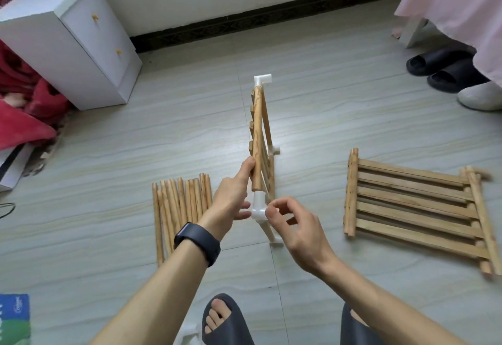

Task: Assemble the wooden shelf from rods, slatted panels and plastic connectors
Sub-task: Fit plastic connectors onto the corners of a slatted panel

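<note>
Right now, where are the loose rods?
Head view: the loose rods lie side by side on the floor, left of centre, just left of the left hand and the upright panel it holds.

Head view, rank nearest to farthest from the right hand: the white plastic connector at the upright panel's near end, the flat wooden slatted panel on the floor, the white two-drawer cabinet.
1. White plastic connector: at the right hand's fingertips, just to its left.
2. Flat wooden slatted panel: on the floor to the right.
3. White two-drawer cabinet: far left, by the wall.
</note>
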### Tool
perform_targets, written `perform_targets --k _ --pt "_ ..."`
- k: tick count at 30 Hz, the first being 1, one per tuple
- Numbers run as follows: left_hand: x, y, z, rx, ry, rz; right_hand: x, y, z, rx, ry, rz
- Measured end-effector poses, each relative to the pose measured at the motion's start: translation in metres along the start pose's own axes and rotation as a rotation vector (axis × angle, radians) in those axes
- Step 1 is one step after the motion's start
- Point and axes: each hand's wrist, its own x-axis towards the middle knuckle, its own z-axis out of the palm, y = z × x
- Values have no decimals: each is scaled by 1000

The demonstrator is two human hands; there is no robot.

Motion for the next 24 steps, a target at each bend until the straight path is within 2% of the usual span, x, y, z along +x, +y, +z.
perform_targets --k 2,4,5,8,13,19,24 --pt "1 4 -1 51 98 226 -3 2 2 -78 -34 -45" --pt "0 11 -1 81 34 379 -3 2 4 -106 -53 -81" --pt "-1 14 0 75 -34 399 -3 2 4 -121 -58 -101" --pt "-7 19 12 36 -158 404 1 3 -1 -170 -38 -143" --pt "-15 19 29 -1 -126 418 -2 7 -12 -187 -2 -155" --pt "-15 18 14 -65 -180 378 -12 11 -10 -148 50 -167" --pt "-17 8 2 -103 -124 343 -11 6 -3 -128 13 -136"
